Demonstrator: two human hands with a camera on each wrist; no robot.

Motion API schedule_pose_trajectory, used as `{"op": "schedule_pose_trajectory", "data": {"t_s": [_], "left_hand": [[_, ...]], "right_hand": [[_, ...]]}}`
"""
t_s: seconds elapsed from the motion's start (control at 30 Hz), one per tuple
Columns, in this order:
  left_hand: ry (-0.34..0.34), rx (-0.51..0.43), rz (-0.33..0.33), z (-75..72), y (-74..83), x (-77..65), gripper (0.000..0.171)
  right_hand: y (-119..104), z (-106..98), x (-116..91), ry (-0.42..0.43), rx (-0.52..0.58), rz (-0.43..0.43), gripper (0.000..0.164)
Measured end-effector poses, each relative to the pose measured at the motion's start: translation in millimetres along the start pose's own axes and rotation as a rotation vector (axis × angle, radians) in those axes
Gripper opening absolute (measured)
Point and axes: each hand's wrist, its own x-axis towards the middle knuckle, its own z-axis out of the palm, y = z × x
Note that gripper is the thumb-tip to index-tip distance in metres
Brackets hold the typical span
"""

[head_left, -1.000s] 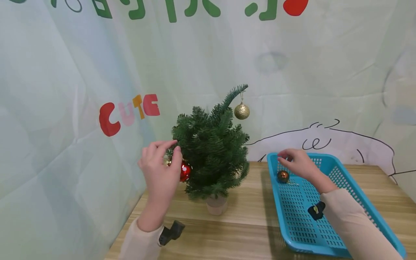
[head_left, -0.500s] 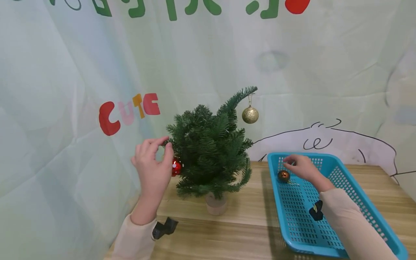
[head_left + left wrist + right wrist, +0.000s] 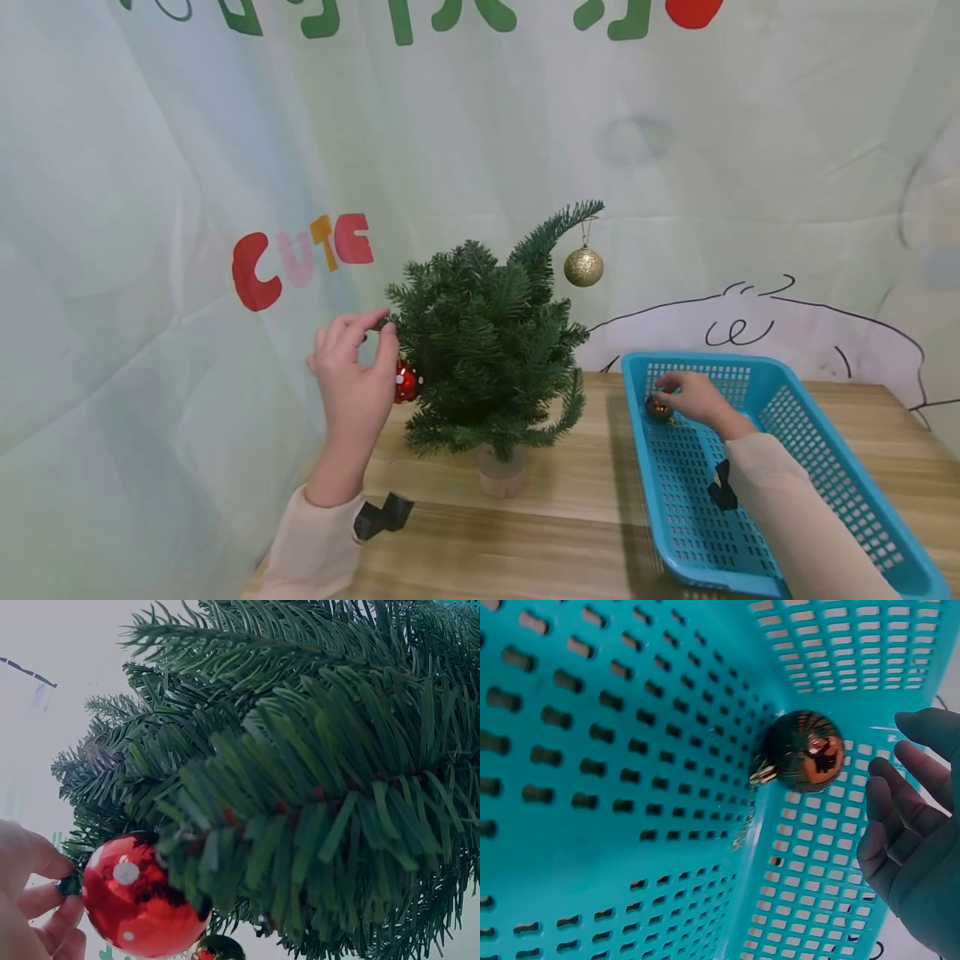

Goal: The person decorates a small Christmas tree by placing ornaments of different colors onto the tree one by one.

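Note:
My left hand (image 3: 354,367) is at the left side of a small artificial Christmas tree (image 3: 487,342), thumb and forefinger pinching a branch tip (image 3: 69,885). Beside those fingers hangs a shiny red bauble (image 3: 406,382) with white dots. Part of a second, gold-toned bauble (image 3: 217,948) shows below it in the left wrist view. My right hand (image 3: 699,398) reaches into a blue plastic basket (image 3: 637,467), fingers loosely bent and spread. Close to its fingertips a glossy bronze bauble (image 3: 804,752) with a gold cord lies in the basket's corner. The right wrist view shows a gap between them.
A glittery gold bauble (image 3: 583,267) hangs from the tree's upper right branch. The tree's pale round base (image 3: 502,473) stands on a wood-grain table (image 3: 555,542), left of the basket. A printed cloth (image 3: 480,133) closes off the back and left.
My right hand has lowered toward the bronze bauble. My left hand shifted left early on, with the red bauble; since then it stays nearly still. The gold bauble's branch has swung right.

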Motion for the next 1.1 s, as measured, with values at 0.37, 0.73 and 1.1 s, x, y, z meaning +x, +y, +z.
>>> {"op": "schedule_pose_trajectory", "data": {"t_s": [0.37,0.73,1.1], "left_hand": [[0.013,0.023,-0.002,0.5,2.7,-3.2,0.015],[0.027,0.054,-0.030,0.2,8.1,-7.4,0.016],[0.042,0.087,-0.026,0.6,10.1,-9.6,0.016]], "right_hand": [[16.0,6.8,15.7,-0.072,-0.114,0.021,0.050],[20.9,10.3,31.2,-0.117,-0.111,-0.035,0.050],[13.0,-16.6,29.9,-0.123,-0.086,-0.068,0.050]]}}
